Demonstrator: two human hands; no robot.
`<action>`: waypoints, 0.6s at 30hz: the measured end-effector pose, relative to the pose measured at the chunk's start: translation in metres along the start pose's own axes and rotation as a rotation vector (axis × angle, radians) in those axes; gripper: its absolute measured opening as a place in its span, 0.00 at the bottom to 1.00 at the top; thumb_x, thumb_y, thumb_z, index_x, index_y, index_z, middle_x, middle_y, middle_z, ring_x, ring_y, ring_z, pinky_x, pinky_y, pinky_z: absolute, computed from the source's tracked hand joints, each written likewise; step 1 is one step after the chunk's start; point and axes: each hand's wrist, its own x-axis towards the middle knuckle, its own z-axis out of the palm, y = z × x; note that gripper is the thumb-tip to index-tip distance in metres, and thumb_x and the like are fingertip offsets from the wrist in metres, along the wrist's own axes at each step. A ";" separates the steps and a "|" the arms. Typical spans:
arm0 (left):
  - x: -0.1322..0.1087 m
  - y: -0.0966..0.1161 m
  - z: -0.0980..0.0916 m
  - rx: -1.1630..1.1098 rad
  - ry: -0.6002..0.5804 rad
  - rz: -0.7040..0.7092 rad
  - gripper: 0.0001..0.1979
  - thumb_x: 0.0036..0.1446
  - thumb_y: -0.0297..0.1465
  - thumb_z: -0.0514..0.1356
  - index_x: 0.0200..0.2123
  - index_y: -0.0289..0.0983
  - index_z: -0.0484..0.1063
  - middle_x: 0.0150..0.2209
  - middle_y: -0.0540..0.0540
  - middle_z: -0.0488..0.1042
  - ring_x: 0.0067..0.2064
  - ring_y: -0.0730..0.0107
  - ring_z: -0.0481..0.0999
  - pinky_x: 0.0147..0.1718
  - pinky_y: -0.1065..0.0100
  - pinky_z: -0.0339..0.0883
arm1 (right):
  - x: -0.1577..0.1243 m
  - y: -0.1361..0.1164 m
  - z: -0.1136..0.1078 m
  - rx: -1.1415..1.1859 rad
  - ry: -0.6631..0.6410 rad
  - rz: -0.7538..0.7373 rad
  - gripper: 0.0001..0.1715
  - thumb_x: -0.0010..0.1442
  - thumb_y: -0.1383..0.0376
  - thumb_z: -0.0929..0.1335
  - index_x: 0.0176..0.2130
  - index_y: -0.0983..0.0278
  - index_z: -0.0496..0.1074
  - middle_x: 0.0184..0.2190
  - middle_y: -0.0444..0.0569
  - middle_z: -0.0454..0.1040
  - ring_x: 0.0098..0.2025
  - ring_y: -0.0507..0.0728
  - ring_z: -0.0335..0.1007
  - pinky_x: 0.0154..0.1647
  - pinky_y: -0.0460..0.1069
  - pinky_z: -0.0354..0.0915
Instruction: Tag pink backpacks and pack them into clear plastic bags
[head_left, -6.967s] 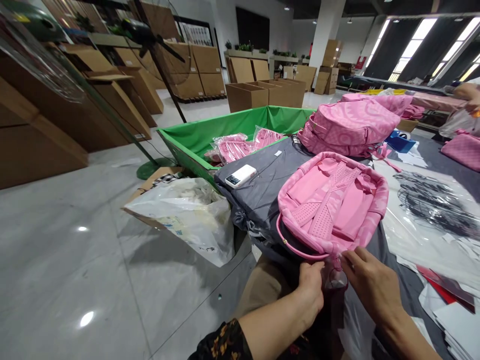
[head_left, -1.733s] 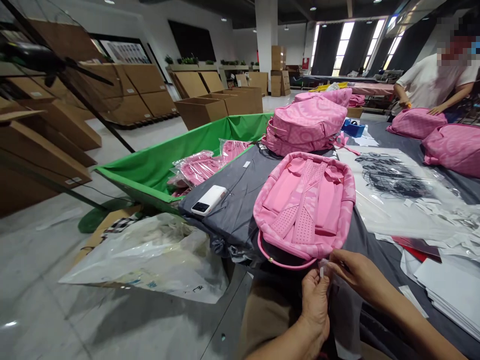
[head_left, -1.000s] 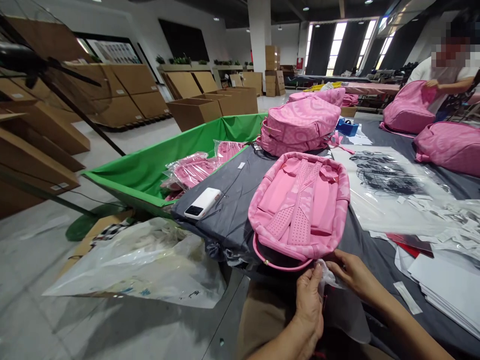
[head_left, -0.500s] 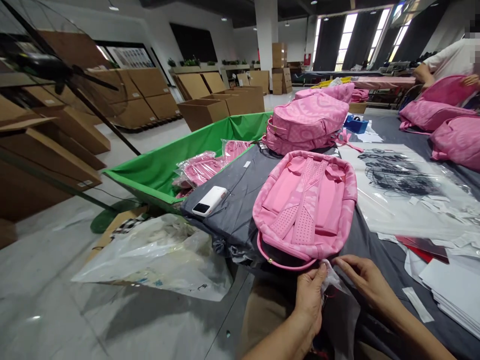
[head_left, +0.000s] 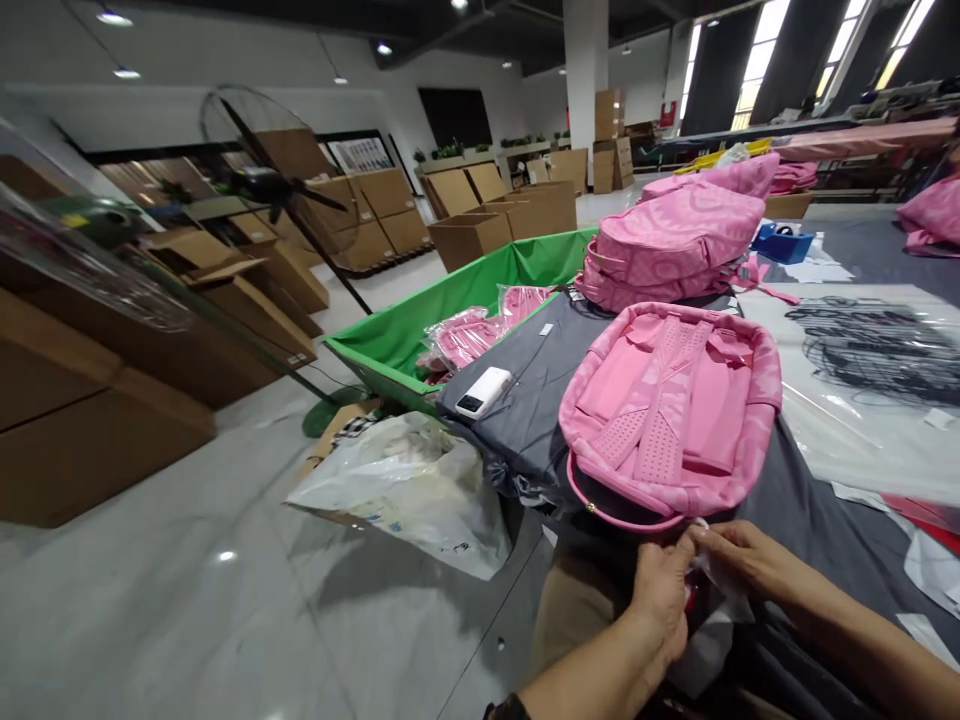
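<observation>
A pink backpack (head_left: 675, 405) lies straps-up on the grey table cover (head_left: 536, 400), its handle end toward me. Just below that end, my left hand (head_left: 664, 590) and my right hand (head_left: 739, 562) pinch a small clear plastic wrapper (head_left: 712, 575) between their fingertips. The wrapper hangs close to the backpack's pink handle loop (head_left: 622, 515). Both hands are closed on the plastic at the table's near edge.
More pink backpacks (head_left: 675, 240) are stacked behind. A white power bank (head_left: 484, 391) lies on the cover. A green cloth bin (head_left: 457, 300) holds bagged pink items. A box with a plastic bag (head_left: 405, 485) stands on the floor. Clear sheets with black cords (head_left: 874, 345) lie right.
The view has swung left, so the person at the far right is out of sight. My hands stay together on the plastic wrapper, a little lower in the picture.
</observation>
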 end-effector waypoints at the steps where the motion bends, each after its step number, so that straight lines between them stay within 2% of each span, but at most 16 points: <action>1: -0.004 0.005 -0.007 0.020 -0.002 0.045 0.34 0.34 0.51 0.77 0.40 0.33 0.79 0.38 0.38 0.81 0.44 0.55 0.80 0.46 0.60 0.70 | -0.004 -0.002 -0.004 -0.094 0.064 -0.044 0.43 0.48 0.26 0.63 0.25 0.63 0.71 0.18 0.47 0.67 0.20 0.53 0.58 0.21 0.48 0.51; 4: -0.014 0.022 -0.035 0.150 0.137 0.177 0.31 0.43 0.53 0.72 0.43 0.35 0.78 0.45 0.40 0.80 0.49 0.58 0.78 0.49 0.63 0.67 | -0.019 -0.004 -0.009 -0.495 0.436 -0.172 0.34 0.57 0.35 0.63 0.32 0.59 0.78 0.29 0.53 0.80 0.29 0.63 0.75 0.25 0.50 0.59; 5: -0.014 0.028 -0.045 0.198 0.208 0.205 0.32 0.44 0.55 0.71 0.43 0.36 0.78 0.45 0.41 0.80 0.48 0.60 0.77 0.46 0.65 0.67 | -0.022 -0.004 -0.004 -0.615 0.533 -0.218 0.30 0.59 0.38 0.64 0.36 0.57 0.80 0.33 0.54 0.82 0.31 0.64 0.77 0.25 0.51 0.61; 6: -0.013 0.033 -0.053 0.240 0.275 0.229 0.33 0.44 0.58 0.69 0.43 0.37 0.78 0.44 0.42 0.79 0.46 0.61 0.77 0.42 0.66 0.67 | -0.023 -0.004 0.005 -0.714 0.577 -0.271 0.26 0.61 0.42 0.65 0.41 0.55 0.80 0.36 0.54 0.82 0.31 0.64 0.78 0.26 0.50 0.62; 8: -0.007 0.043 -0.064 0.281 0.348 0.273 0.33 0.43 0.61 0.67 0.36 0.37 0.77 0.37 0.44 0.78 0.39 0.63 0.75 0.34 0.68 0.65 | -0.015 -0.005 0.033 -0.867 0.538 -0.386 0.22 0.62 0.51 0.67 0.51 0.56 0.78 0.38 0.55 0.83 0.31 0.63 0.79 0.27 0.50 0.64; 9: -0.003 0.046 -0.066 0.275 0.362 0.289 0.33 0.41 0.62 0.67 0.32 0.37 0.76 0.32 0.45 0.76 0.35 0.65 0.73 0.31 0.68 0.63 | -0.008 -0.007 0.049 -0.936 0.499 -0.412 0.23 0.62 0.55 0.69 0.55 0.59 0.75 0.35 0.56 0.83 0.29 0.63 0.79 0.27 0.50 0.65; 12: 0.009 0.052 -0.063 0.180 0.387 0.301 0.32 0.33 0.60 0.72 0.22 0.38 0.70 0.21 0.51 0.68 0.25 0.71 0.65 0.26 0.68 0.58 | 0.017 -0.017 0.087 -1.103 0.433 -0.346 0.26 0.59 0.64 0.71 0.57 0.66 0.72 0.25 0.55 0.80 0.25 0.64 0.78 0.29 0.51 0.67; 14: 0.014 0.052 -0.061 0.110 0.361 0.298 0.31 0.31 0.58 0.74 0.20 0.38 0.68 0.20 0.53 0.65 0.23 0.73 0.63 0.25 0.68 0.58 | 0.025 -0.016 0.097 -1.130 0.428 -0.277 0.18 0.62 0.65 0.69 0.52 0.64 0.73 0.25 0.53 0.80 0.27 0.64 0.79 0.29 0.50 0.67; 15: 0.015 0.052 -0.061 0.087 0.335 0.301 0.30 0.32 0.57 0.75 0.22 0.38 0.70 0.21 0.52 0.67 0.24 0.72 0.65 0.26 0.68 0.60 | 0.025 -0.011 0.098 -1.118 0.433 -0.251 0.13 0.65 0.64 0.67 0.49 0.62 0.74 0.26 0.52 0.81 0.28 0.63 0.80 0.30 0.49 0.67; 18: 0.014 0.047 -0.067 0.119 0.290 0.323 0.29 0.44 0.57 0.70 0.33 0.35 0.77 0.33 0.43 0.77 0.36 0.64 0.76 0.36 0.66 0.70 | 0.008 0.025 0.088 -1.037 0.409 -0.261 0.11 0.68 0.60 0.63 0.43 0.55 0.75 0.25 0.47 0.80 0.30 0.61 0.80 0.32 0.49 0.68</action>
